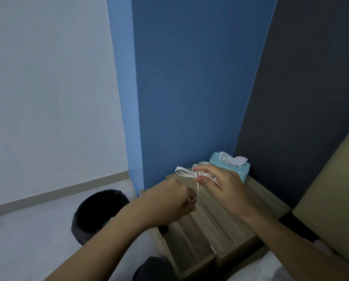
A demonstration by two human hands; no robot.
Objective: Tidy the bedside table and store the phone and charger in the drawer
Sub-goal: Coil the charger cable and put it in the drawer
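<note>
A white charger cable [184, 172] is gathered into loops above the wooden bedside table [257, 201]. My right hand [220, 185] pinches the bundle of loops between thumb and fingers. My left hand [169, 203] is closed on the loose end of the same cable, which runs down from the bundle to its fingers. Below my hands the table's drawer [190, 248] stands pulled out towards me, its wooden inside showing. No phone is visible in this view.
A light blue tissue box [241, 169] with a tissue sticking out stands at the back of the table top against the dark wall. A black waste bin [94, 213] sits on the floor left of the table. A tan headboard [336, 189] rises at right.
</note>
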